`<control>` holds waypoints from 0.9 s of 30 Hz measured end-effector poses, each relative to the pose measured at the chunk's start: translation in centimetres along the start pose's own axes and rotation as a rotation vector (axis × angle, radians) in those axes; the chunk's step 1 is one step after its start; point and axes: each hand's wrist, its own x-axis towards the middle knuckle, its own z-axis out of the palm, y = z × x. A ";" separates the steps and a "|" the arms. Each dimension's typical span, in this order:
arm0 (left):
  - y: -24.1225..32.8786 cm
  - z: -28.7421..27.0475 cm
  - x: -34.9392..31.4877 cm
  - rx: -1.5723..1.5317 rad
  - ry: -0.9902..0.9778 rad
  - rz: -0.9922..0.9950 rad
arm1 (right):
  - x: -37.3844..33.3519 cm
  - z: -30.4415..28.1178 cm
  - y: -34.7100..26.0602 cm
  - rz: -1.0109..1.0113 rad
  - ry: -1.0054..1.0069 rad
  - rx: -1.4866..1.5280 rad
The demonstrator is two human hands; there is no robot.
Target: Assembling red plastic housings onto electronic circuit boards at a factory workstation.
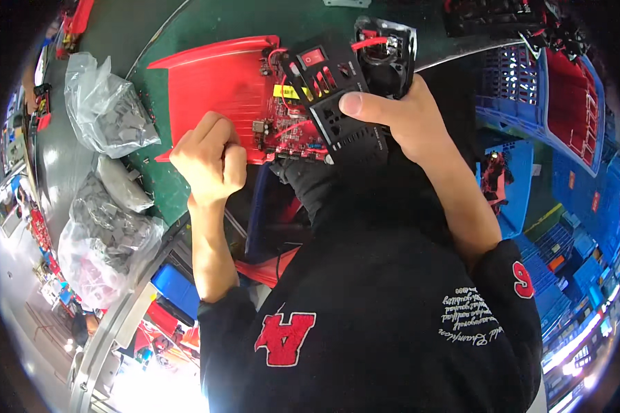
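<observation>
My right hand (410,120) grips a black slotted panel (331,110), its thumb pressed on the face and the other fingers hidden behind. A red rocker switch (311,58) sits near the panel's far end. Under and beside the panel shows a circuit board (289,131) with red wires and a yellow label. Next to it a bent red sheet-like cover (213,89) lies on the green table. Closed in a fist, my left hand (210,155) rests over the cover's near edge; what its fingers hold, if anything, is hidden. A black housing (386,72) with a red wire adjoins the panel.
Clear plastic bags of dark parts (110,107) lie on the left of the green table (158,27). Blue crates (510,76) stand at the right, one holding a red panel (572,103). More black parts (503,17) are at the far right.
</observation>
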 end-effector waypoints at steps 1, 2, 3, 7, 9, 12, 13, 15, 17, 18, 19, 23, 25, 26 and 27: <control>0.1 0.0 0.1 -0.004 -0.013 -0.016 | 0.2 -0.2 0.1 -0.011 0.013 0.010; 0.2 0.0 0.3 -0.007 -0.025 -0.034 | 0.2 -0.5 -0.1 -0.020 0.009 -0.004; 0.4 -0.2 0.3 -0.007 -0.011 -0.037 | 0.2 -0.7 -0.2 0.015 0.007 0.005; 0.5 -0.2 0.3 0.015 -0.036 -0.038 | 0.5 -0.8 -0.4 0.053 0.011 0.017; 0.3 -0.1 0.2 0.021 -0.012 -0.031 | 0.5 -0.9 0.4 0.049 0.013 0.059; 0.1 -0.2 0.0 0.035 0.006 -0.032 | 0.0 -0.9 0.9 0.023 0.031 0.033; 0.2 -0.3 0.1 0.062 -0.001 -0.009 | 0.0 -0.9 0.7 0.024 0.013 0.023; 0.0 -0.4 0.4 0.084 -0.012 0.008 | 0.2 -0.3 0.1 0.038 0.024 0.008; -0.5 -0.4 0.6 0.104 -0.009 0.062 | 0.5 -0.1 -0.2 0.067 0.059 -0.058; -0.6 -0.5 0.6 0.104 -0.010 0.063 | 0.7 -0.2 -0.3 0.067 0.060 -0.057; -0.8 -0.5 0.5 0.082 -0.029 0.047 | 0.8 -0.4 -0.4 0.086 0.041 -0.074; -1.2 -0.4 0.1 0.083 -0.024 0.047 | 0.0 -1.0 0.2 0.082 0.001 -0.001; -1.0 -0.2 0.1 0.110 -0.020 0.045 | -0.9 -1.0 0.5 0.137 0.020 0.093; -0.9 -0.1 0.2 0.133 -0.002 0.050 | -1.5 -0.5 0.8 0.137 0.018 0.093; -0.9 0.0 0.3 0.156 0.011 0.059 | -2.0 0.5 1.2 0.012 0.052 0.056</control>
